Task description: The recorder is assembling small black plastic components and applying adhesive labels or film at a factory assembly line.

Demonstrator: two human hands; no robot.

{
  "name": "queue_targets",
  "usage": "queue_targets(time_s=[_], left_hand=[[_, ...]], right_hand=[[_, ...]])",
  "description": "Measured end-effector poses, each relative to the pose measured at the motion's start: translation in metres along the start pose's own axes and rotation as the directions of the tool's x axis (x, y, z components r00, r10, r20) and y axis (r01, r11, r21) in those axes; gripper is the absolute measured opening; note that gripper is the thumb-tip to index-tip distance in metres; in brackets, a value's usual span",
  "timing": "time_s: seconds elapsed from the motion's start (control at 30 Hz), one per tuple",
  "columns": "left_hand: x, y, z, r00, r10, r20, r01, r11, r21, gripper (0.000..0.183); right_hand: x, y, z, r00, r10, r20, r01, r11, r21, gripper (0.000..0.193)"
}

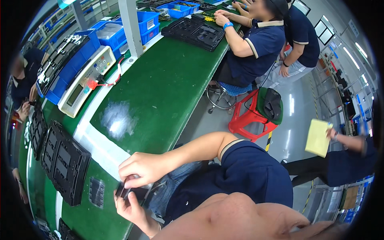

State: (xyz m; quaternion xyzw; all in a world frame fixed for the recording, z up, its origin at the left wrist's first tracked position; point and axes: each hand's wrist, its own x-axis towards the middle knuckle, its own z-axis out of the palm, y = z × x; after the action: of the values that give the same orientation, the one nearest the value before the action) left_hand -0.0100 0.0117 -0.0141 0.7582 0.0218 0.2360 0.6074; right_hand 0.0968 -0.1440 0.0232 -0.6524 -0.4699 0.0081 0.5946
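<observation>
My left hand holds a small black part, its thumb and fingers closed around it, over the near edge of the green table. My right hand reaches in from above, its thumb and fingers bent together at the top of the same part. A small dark piece shows between those fingers, and I cannot tell whether it belongs to the part. Beside my hands a flat dark grey sheet of small pieces lies on the table. Farther out lies a large black molded tray with rectangular recesses.
A beige tester with a red lead stands along the table near blue bins and a white post. Another black tray lies before a seated co-worker. A red stool stands on the floor; someone holds yellow paper.
</observation>
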Motion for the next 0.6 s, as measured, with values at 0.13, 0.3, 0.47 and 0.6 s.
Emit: queue_targets(time_s=[0.13, 0.3, 0.47, 0.6], left_hand=[[-0.002, 0.005, -0.003, 0.999, 0.027, 0.029, -0.027, 1.000, -0.012, 0.015], [0.001, 0.015, -0.006, 0.995, 0.088, 0.049, -0.090, 0.995, 0.034, 0.010], [0.000, 0.016, 0.003, 0.999, 0.048, -0.007, -0.048, 0.979, -0.198, 0.011], [0.008, 0.016, 0.020, 0.999, -0.012, -0.045, -0.002, 0.952, -0.305, 0.018]], right_hand=[[0.006, -0.005, 0.000, 0.990, 0.070, 0.125, -0.075, 0.997, 0.036, 0.021], [0.007, 0.010, -0.027, 0.891, 0.352, 0.288, -0.439, 0.830, 0.344, 0.018], [-0.005, 0.052, -0.044, 0.990, 0.112, -0.081, -0.138, 0.735, -0.664, 0.024], [-0.012, 0.031, -0.031, 0.971, 0.229, 0.073, -0.234, 0.971, 0.057, 0.020]])
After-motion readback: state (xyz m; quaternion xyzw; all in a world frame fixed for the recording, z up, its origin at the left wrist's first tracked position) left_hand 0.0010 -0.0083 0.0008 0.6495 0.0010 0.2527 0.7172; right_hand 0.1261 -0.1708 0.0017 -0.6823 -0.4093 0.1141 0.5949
